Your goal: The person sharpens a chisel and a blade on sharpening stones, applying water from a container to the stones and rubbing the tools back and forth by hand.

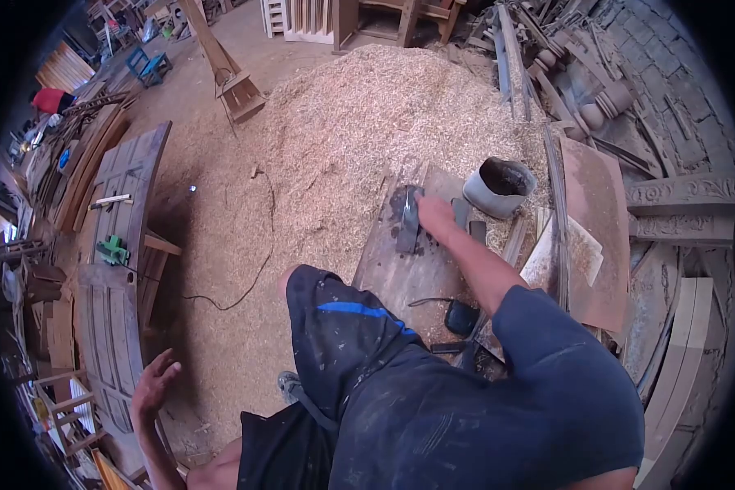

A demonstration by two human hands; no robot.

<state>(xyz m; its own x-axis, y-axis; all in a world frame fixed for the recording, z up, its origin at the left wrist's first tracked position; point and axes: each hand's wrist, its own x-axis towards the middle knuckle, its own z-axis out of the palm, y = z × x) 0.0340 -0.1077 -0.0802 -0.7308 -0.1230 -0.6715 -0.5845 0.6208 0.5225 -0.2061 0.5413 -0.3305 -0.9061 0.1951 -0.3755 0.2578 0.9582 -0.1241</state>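
Note:
My right hand (437, 216) is closed at the upper right side of a dark grey, wet block (407, 229) that looks like a sharpening stone. Wet, dark smears surround this block on a worn wooden board (384, 265). My fingers partly hide what they grip. Just right of the hand are a grey-green block (461, 214) and a smaller dark block (477, 233). A cut-open whitish container (498, 196) with a dark inside stands behind them. Off to the left, my left hand (154, 385) hangs in the air with fingers apart, holding nothing, near a panelled wooden door (110, 327).
A large heap of wood shavings (384, 106) lies ahead. A black object with a cord (461, 317) sits near my body. On the door rests a green tool (113, 251). A dark cable (257, 282) crosses the floor. Timber (686, 343) lines the right; a person in red (51, 100) is far left.

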